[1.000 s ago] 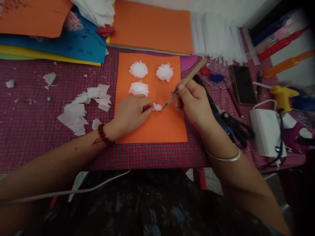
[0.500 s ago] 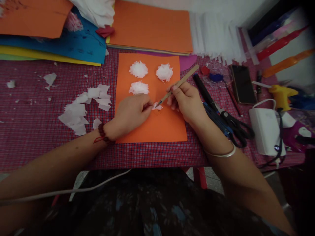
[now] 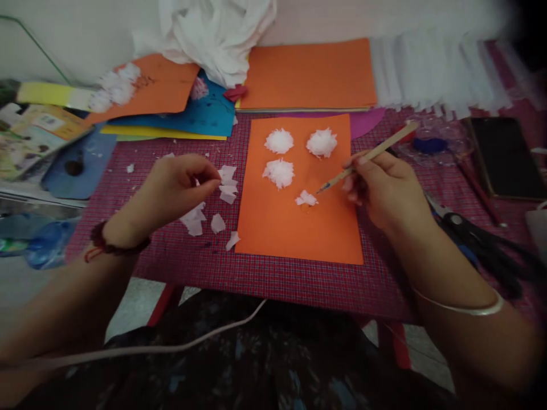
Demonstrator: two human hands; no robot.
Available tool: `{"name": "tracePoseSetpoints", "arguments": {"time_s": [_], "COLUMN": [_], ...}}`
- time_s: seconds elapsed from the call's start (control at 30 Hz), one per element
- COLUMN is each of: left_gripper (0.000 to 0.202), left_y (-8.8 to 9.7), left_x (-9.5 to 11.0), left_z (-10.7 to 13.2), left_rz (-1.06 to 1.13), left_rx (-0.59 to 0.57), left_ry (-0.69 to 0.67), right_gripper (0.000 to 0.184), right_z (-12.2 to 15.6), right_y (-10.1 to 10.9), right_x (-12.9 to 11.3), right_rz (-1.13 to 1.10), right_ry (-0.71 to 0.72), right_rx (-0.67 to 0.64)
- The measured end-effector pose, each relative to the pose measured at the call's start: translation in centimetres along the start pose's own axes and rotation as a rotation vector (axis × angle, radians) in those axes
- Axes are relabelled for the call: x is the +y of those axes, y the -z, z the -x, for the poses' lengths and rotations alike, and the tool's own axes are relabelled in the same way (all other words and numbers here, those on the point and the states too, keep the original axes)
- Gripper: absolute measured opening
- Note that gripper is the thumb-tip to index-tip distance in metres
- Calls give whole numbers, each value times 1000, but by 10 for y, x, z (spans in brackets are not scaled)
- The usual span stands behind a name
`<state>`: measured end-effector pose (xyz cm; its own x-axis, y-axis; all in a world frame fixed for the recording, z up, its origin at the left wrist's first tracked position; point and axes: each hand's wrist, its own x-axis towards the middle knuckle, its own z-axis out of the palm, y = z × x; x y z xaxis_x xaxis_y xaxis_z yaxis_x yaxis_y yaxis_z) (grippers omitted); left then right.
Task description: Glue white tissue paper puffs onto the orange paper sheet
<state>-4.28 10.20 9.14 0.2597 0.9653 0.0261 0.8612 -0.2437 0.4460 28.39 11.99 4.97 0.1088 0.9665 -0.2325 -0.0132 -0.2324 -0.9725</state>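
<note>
An orange sheet [image 3: 299,233] lies on the red checked tablecloth [image 3: 273,276]. Three white fluffy paper tufts [image 3: 278,140] sit on its upper part, with a small crumpled white piece [image 3: 306,199] below them. My right hand [image 3: 387,191] grips a thin wooden stick [image 3: 372,153] like a pen, its dark tip hovering just right of the small piece. My left hand [image 3: 171,188] is left of the sheet, fingers pinched together at a pile of white paper squares [image 3: 226,182]. What the pinch holds is unclear.
Black-handled scissors [image 3: 482,239] and a dark phone [image 3: 506,156] lie at the right. A clear dish with blue paint [image 3: 429,142] sits behind my right hand. Coloured paper sheets [image 3: 310,74], white cloth [image 3: 213,28] and books [image 3: 29,136] line the back and left. A white cable [image 3: 171,341] crosses my lap.
My left hand left the small white piece on the orange sheet and moved left to the pile of paper squares. My right hand drew the stick back slightly. The view shifted left.
</note>
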Motion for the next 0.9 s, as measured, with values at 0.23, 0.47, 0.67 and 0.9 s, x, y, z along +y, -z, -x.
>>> {"name": "tracePoseSetpoints", "arguments": {"time_s": [0.23, 0.47, 0.67, 0.9], "left_gripper": [16, 30, 9, 7], "left_y": [-28, -36, -18, 4], "left_x": [-9, -16, -14, -22], "left_z": [23, 5, -21, -27], "left_rz": [-249, -352, -5, 2], "left_rx": [32, -4, 94, 30], "left_ry": [-126, -391, -192, 28], "right_gripper": [26, 19, 19, 22], "right_z": [-4, -4, -7, -2], "right_y": [5, 7, 9, 10], "right_x": [3, 11, 19, 8], "right_rz": [-16, -18, 73, 36], "right_ry": [27, 68, 89, 30], "right_rx": [3, -71, -165, -139]}}
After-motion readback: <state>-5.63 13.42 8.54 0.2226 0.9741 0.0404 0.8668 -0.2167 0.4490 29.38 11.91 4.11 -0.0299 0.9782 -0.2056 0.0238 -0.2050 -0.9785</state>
